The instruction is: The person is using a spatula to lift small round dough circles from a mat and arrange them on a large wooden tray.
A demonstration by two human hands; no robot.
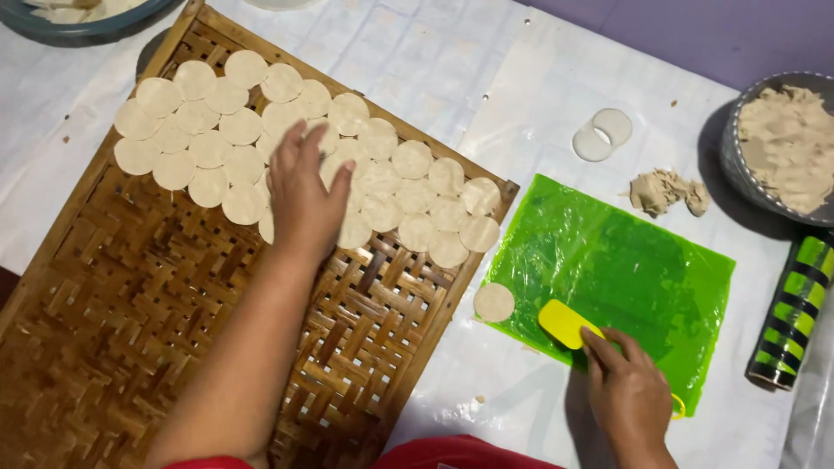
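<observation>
Left hand point(304, 195) lies flat and unclenched on the dough discs point(382, 174), pressing them in overlapping rows so they fill the far end of the woven tray point(130, 330). Right hand point(630, 395) pinches a yellow scraper point(566, 323) at the near edge of the green sheet point(625, 269), one disc point(494, 302) just left. White plastic point(539, 113) covers the table; a scrap bowl point(782, 148) sits far right.

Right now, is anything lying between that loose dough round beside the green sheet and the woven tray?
Nothing visible. The loose dough round lies on the white cover just off the woven tray's edge, with bare cover between. The left hand rests on the rounds already laid there.
</observation>
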